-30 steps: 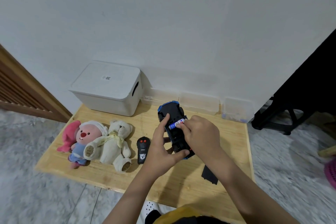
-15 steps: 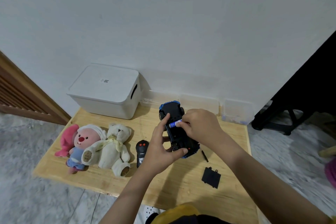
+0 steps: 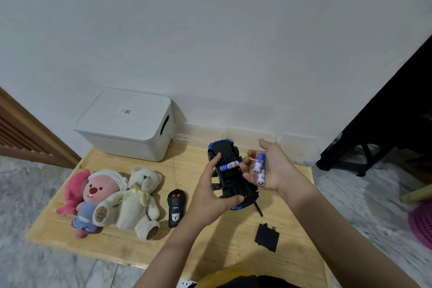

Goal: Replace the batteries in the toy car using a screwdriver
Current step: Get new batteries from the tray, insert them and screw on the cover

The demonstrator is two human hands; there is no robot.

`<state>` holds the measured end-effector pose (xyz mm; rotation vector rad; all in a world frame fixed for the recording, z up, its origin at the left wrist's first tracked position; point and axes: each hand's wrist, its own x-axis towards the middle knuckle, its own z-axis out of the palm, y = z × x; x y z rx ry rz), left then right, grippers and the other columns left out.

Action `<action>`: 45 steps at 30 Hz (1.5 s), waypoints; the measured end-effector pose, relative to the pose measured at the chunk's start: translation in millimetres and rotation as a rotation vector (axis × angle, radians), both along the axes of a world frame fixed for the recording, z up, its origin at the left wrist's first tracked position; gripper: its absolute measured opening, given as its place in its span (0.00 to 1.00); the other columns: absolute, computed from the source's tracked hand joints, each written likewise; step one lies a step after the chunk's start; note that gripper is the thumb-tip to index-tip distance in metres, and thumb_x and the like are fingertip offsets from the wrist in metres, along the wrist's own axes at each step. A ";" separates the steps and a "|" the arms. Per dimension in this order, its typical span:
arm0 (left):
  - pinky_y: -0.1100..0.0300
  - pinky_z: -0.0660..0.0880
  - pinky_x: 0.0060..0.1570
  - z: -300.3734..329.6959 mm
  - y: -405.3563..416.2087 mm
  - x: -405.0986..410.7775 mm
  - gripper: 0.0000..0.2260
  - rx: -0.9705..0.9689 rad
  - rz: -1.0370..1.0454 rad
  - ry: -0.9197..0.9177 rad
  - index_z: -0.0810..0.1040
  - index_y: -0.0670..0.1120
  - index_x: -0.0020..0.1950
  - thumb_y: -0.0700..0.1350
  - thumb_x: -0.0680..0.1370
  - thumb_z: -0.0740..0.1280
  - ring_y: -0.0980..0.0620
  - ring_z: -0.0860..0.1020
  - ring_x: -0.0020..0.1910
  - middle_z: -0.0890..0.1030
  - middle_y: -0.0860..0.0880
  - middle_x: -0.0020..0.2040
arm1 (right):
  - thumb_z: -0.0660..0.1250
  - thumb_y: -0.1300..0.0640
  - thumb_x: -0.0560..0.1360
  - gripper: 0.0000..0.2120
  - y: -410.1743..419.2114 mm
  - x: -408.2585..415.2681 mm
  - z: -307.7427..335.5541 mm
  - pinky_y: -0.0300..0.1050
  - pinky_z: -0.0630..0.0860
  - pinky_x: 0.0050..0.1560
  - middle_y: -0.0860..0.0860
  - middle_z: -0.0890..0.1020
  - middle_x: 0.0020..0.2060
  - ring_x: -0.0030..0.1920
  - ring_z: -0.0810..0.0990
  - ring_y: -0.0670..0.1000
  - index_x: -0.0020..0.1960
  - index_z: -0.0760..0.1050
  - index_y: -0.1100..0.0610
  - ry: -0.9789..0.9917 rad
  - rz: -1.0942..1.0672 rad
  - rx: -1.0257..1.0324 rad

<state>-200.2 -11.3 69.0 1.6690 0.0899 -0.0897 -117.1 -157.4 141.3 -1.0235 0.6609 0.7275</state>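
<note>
1. Toy car [image 3: 230, 172] lies belly-up on the wooden table [image 3: 210, 248], steadied by the left hand [image 3: 211, 196], fingers wrapped round its near end and side.
2. Battery cover [image 3: 267, 237] is off, lying on the table well apart from the car, so unscrewing is done.
3. One battery [image 3: 229, 166] sits in the open bay.
4. Right hand [image 3: 271, 168] is palm-up, fingers relaxed, with two loose batteries [image 3: 260, 168] resting on it (old or new: can't tell).
5. Thin dark tool [image 3: 259, 209] by the car, probably the screwdriver.
6. Left: finish the swap, refit the cover, screw down.
</note>
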 end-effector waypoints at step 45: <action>0.64 0.78 0.42 11.7 -7.3 7.6 0.43 -0.092 0.157 -0.085 0.63 0.64 0.68 0.32 0.64 0.78 0.53 0.79 0.52 0.72 0.59 0.61 | 0.77 0.57 0.65 0.07 2.2 -20.2 -10.8 0.25 0.69 0.32 0.47 0.82 0.35 0.38 0.80 0.43 0.39 0.79 0.52 -0.947 0.231 -0.850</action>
